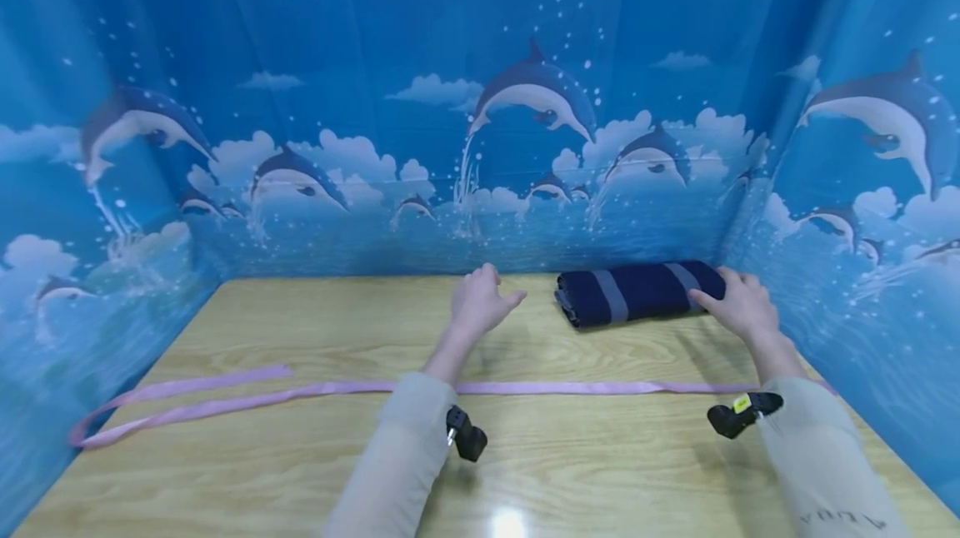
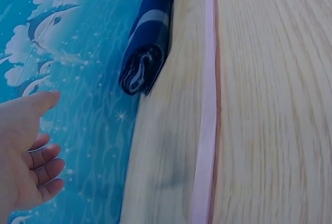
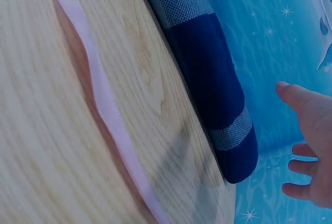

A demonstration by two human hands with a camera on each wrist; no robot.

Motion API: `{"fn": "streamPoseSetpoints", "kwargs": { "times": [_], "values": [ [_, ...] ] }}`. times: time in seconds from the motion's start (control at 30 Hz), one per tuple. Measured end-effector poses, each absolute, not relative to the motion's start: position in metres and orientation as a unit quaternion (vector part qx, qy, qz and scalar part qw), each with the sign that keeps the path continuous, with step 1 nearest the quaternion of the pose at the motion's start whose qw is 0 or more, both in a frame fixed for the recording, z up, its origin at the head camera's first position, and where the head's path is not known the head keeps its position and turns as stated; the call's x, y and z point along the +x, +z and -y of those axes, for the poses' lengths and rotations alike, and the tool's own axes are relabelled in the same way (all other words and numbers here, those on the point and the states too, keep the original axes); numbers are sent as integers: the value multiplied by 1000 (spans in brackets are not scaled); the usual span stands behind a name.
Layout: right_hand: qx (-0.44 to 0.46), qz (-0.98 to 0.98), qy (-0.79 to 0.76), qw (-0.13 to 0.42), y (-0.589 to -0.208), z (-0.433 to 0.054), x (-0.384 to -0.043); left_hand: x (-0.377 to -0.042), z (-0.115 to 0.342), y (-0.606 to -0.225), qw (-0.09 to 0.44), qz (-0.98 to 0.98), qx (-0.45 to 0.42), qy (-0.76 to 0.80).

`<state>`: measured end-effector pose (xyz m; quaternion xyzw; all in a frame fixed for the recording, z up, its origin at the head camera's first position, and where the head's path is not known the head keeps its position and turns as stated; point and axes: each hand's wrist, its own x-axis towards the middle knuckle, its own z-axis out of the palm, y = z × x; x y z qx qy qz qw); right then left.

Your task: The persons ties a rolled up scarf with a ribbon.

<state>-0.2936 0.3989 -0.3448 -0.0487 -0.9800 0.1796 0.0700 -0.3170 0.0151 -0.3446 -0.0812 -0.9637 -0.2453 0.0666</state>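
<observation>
"where's the rolled cloth?"

"back right of the table, beyond the pink ribbon. on my feed the left hand is loose and empty; the right hand is by the cloth's right end, thumb and fingers spread, pinching nothing."

"worries?"

"i see nothing tied round it, so a one-ended lift could unroll it. the sleeves reach over the ribbon and might drag it."

A table bears ribbon and rolled cloth.
</observation>
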Motion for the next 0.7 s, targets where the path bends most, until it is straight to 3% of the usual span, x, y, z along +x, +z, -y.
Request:
{"fn": "streamPoseSetpoints", "kwargs": {
  "times": [0.7],
  "values": [
    [-51, 974, 218, 21, -351, -419, -303, -312, -76, -364, 24, 922, -89, -375]
  ]
}}
